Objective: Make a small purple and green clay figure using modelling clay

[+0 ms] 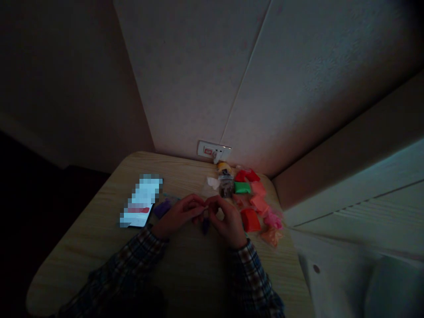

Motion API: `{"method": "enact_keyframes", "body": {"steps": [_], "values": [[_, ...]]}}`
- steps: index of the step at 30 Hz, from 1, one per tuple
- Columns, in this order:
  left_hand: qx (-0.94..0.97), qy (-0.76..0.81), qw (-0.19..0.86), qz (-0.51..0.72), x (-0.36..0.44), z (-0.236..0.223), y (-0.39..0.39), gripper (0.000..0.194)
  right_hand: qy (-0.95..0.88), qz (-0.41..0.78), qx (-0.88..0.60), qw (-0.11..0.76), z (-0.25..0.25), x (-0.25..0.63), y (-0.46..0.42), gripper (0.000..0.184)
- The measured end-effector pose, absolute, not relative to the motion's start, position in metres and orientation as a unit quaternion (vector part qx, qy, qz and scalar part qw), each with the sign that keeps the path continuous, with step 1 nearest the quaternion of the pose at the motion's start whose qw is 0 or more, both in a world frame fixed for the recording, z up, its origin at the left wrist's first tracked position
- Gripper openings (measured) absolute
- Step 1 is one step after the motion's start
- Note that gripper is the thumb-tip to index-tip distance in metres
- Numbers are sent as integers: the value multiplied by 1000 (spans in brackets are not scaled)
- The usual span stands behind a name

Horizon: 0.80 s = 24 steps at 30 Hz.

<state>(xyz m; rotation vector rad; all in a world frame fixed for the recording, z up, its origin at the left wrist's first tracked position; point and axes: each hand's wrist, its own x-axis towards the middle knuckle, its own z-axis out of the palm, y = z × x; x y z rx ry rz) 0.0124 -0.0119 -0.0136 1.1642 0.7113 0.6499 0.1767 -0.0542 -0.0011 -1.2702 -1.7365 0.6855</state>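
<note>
Your left hand [182, 213] and right hand [228, 218] meet over the wooden table [99, 247], fingertips pinched narrow on a small pale piece [206, 209] between them, its shape mostly hidden by your fingers. Just below, a dark purple object [206, 226] is too shadowed to identify. Your left wrist partly covers a purple packet [162, 207]; the phone's [141, 203] screen is pixelated, unreadable. Your plaid sleeves [255, 274] run off the bottom edge.

Dim light — pale patterned wall [185, 79], white socket plate [202, 149], wood-grained table [96, 229] — deep shadow at left.
</note>
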Motion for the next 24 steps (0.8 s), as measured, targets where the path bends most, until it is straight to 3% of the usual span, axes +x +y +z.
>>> {"method": "enact_keyframes", "body": {"steps": [4,9,14,18,24], "values": [[544,342,696,320,10,-13,-10,24,-684,259,-524,437,-4,181,-51,23],[572,342,676,315,9,-13,-8,22,-620,366,-522,458,-9,182,-50,7],[553,350,690,307,11,-11,-10,22,-594,365,-537,475,-10,180,-51,17],[541,348,700,311,12,-11,-12,22,-570,420,-509,490,-11,179,-50,9],[547,347,686,330,12,-10,-11,21,-522,425,-537,509,-12,183,-49,21]]}}
